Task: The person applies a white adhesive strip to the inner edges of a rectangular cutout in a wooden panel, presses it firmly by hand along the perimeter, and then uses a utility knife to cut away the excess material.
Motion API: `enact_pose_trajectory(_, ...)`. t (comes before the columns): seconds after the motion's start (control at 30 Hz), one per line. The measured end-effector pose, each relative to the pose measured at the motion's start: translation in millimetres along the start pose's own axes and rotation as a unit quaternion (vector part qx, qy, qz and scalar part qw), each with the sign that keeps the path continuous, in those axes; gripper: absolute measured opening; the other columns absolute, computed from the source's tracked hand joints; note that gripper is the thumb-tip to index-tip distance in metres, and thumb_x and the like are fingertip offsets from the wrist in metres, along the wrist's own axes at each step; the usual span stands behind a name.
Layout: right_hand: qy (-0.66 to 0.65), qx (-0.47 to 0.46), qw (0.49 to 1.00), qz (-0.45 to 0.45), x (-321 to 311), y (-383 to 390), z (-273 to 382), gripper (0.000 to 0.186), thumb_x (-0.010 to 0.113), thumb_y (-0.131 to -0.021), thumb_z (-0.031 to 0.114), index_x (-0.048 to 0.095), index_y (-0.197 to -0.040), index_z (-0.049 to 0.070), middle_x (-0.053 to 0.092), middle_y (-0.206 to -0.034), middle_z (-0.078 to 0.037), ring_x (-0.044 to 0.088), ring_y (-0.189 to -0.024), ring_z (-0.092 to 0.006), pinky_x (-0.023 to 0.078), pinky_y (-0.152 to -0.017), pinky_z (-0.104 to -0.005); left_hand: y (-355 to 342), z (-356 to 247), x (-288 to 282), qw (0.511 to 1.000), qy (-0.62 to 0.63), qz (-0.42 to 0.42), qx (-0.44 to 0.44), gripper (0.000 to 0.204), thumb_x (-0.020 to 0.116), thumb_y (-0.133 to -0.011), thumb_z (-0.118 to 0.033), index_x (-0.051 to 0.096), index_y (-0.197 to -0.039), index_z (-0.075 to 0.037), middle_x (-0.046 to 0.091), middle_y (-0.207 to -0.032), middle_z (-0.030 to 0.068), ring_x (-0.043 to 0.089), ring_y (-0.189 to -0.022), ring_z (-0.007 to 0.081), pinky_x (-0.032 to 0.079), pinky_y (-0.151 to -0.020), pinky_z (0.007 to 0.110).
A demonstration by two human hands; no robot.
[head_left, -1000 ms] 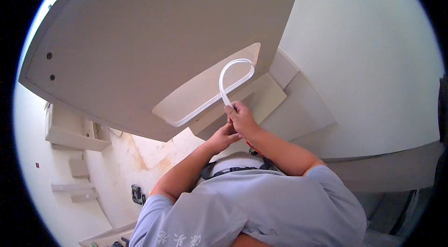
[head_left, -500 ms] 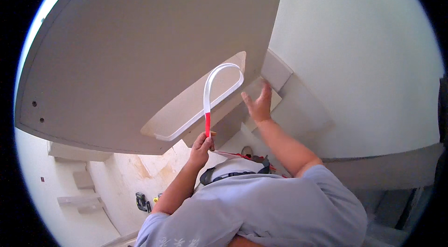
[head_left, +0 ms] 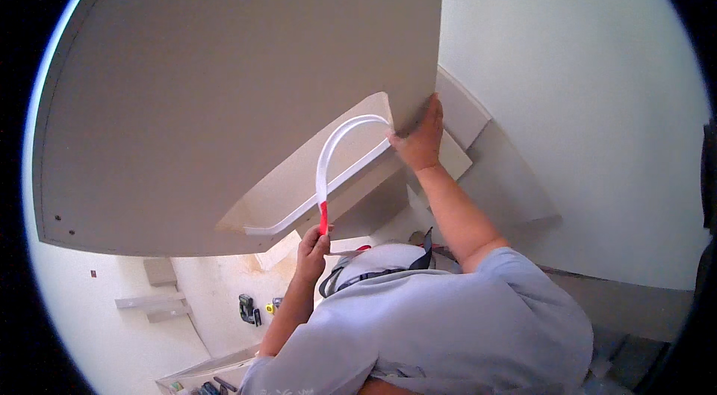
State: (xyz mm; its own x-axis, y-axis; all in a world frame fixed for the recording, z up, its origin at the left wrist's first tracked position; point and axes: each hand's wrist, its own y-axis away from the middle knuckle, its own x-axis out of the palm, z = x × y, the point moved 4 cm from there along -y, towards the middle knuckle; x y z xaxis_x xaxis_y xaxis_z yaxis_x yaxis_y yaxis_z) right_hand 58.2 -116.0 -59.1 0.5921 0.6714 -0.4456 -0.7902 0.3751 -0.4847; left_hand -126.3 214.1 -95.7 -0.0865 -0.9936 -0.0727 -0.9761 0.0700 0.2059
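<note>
A large grey panel (head_left: 224, 59) has a pale recess (head_left: 287, 178) along its lower right, where a white strip (head_left: 345, 175) runs and curves back in a loop toward me. My left hand (head_left: 314, 249) is closed on the red lower end (head_left: 323, 216) of this strip, below the panel. My right hand (head_left: 418, 137) rests at the right end of the recess, against the panel's edge, with fingers stretched upward and thumb apart beside the strip's bend.
A pale wall (head_left: 567, 81) curves along the right, with boxy ledges (head_left: 467, 115) behind the panel. A dark power tool (head_left: 246, 309) and a small yellow item (head_left: 270, 308) lie at lower left, near an open box (head_left: 198, 380) holding tools.
My right hand has left the strip's end and moved up and right to the panel's edge. My left hand now holds that end, its red part exposed. The panel's near edge appears lower.
</note>
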Motion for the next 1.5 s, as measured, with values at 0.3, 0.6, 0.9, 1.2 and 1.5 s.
enact_pose_trajectory(0.3, 0.035, -0.037, 0.998, -0.039, 6.2, 0.4, -8.8, 0.13, 0.09, -0.064, 0.038, 0.013, -0.158, -0.006, 0.031, -0.154, -0.036, 0.035, -0.141, -0.053, 0.031, -0.116, -0.06, -2.2, 2.8, -2.9, 1.0, -0.002, -0.024, 0.0, 0.028, 0.06, -0.099, -0.017, 0.067, -0.122, -0.003, 0.055, -0.088, -0.0061, 0.046, -0.078, 0.0046, 0.037, -0.069, 0.022)
enact_pose_trajectory(0.6, 0.015, -0.051, 0.998, -0.017, 3.2, -2.5, -4.0, 0.128, 0.083, -0.071, 0.05, 0.01, -0.158, -0.008, 0.026, -0.155, -0.038, 0.028, -0.144, -0.0542, 0.026, -0.119, -0.0609, 2.6, 4.1, -9.2, 0.999, -0.004, -0.033, 0.012, 0.027, 0.061, -0.098, -0.015, 0.067, -0.121, -0.001, 0.057, -0.091, -0.0046, 0.048, -0.079, 0.006, 0.039, -0.071, 0.023)
enact_pose_trajectory(0.9, -0.006, -0.111, 0.993, -0.034, -0.5, -17.7, 4.6, 0.128, 0.08, -0.073, 0.053, 0.006, -0.159, -0.008, 0.019, -0.158, -0.04, 0.023, -0.147, -0.056, 0.023, -0.119, -0.0624, -1.2, -0.3, -9.4, 0.997, -0.078, -0.022, 0.008, 0.026, 0.062, -0.098, -0.012, 0.066, -0.121, 0.0, 0.061, -0.095, -0.0018, 0.054, -0.085, 0.0085, 0.045, -0.078, 0.024)
enact_pose_trajectory(1.2, -0.02, -0.138, 0.99, -0.023, -20.5, -33.9, 29.5, 0.123, 0.084, -0.07, 0.04, 0.012, -0.161, -0.002, 0.018, -0.158, -0.041, 0.024, -0.146, -0.0579, 0.025, -0.119, -0.0628, -2.9, -7.1, -8.6, 0.995, -0.087, -0.035, 0.027, 0.027, 0.063, -0.098, -0.013, 0.067, -0.122, 0.0, 0.061, -0.096, -0.0017, 0.055, -0.086, 0.0086, 0.045, -0.076, 0.024)
enact_pose_trajectory(1.5, -0.012, -0.157, 0.987, -0.039, -23.2, -32.5, 33.9, 0.122, 0.087, -0.066, 0.028, 0.014, -0.16, 0.0, 0.016, -0.16, -0.04, 0.023, -0.148, -0.0559, 0.027, -0.119, -0.0625, -10.0, -6.0, -2.6, 0.994, -0.067, -0.037, 0.078, 0.026, 0.062, -0.099, -0.015, 0.067, -0.121, -0.001, 0.06, -0.092, -0.0024, 0.052, -0.082, 0.0074, 0.043, -0.071, 0.023)
